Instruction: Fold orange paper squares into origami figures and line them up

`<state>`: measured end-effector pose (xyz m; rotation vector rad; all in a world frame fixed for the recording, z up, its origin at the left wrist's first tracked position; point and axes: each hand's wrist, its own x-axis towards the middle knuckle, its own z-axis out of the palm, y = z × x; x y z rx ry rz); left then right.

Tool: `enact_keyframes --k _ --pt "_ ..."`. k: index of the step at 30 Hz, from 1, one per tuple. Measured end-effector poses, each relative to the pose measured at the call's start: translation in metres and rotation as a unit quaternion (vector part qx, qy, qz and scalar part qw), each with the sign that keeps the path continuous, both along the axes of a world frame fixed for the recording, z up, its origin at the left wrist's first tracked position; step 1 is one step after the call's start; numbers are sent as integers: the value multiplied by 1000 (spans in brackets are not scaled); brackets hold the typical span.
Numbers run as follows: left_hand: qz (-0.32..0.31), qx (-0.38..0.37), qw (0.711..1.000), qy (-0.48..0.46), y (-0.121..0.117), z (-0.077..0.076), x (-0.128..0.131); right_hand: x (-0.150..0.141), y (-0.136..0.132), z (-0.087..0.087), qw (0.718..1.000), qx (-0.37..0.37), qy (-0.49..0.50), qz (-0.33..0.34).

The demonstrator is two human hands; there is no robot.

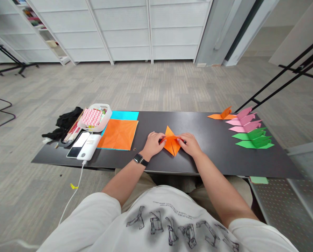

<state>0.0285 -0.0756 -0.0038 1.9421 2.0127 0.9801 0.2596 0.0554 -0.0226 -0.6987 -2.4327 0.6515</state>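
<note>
In front of me on the dark table lies a partly folded sheet of orange origami paper [169, 134], diamond-shaped, with a slit down its near half and a flap raised across its middle. My left hand [155, 142] pinches the left end of that flap, fingers closed. At the flap's right end, my right hand [188, 142] grips the paper in the same way. Both hands rest close to the tabletop. The fingertips partly hide the paper's side corners.
Orange paper sheets [119, 134] lie left over blue paper [126, 114]. Beyond are a white basket [107, 117], a white power bank [89, 147] with cable, a phone [77, 145] and black cloth [68, 118]. Folded pink birds [244, 120], green birds [254, 140] and an orange bird [224, 114] stand right.
</note>
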Motion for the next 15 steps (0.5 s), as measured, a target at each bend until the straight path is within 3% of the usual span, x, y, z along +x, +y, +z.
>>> enact_keyframes --k 15 --pt "-39 -11 998 -54 0 -2 -5 1 -1 10 999 -13 7 34"
